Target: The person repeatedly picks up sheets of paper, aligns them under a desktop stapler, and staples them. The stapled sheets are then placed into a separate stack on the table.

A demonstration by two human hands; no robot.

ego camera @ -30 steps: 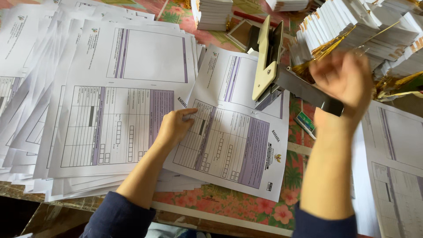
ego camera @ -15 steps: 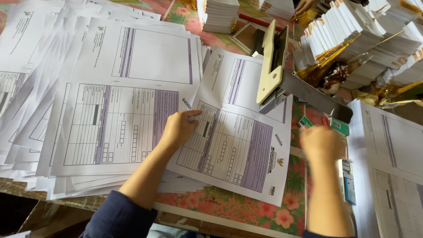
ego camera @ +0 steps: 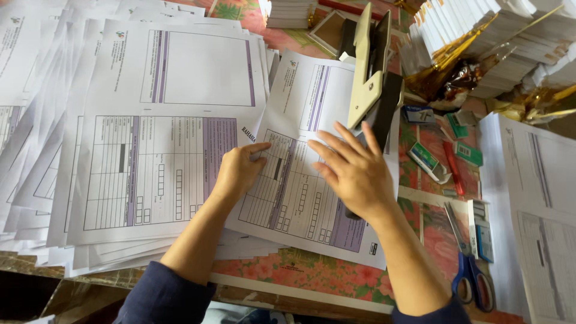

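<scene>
Hands rest on a printed form sheet (ego camera: 312, 180) lying under a large heavy-duty stapler (ego camera: 372, 72) on the floral tablecloth (ego camera: 312, 273). Left hand (ego camera: 239, 171), fingers loosely curled, pins its left edge. Right hand (ego camera: 354, 171), fingers spread flat, presses the sheet just below the stapler. The step appears to be squaring the sheet; next likely calls for steady alignment.
</scene>
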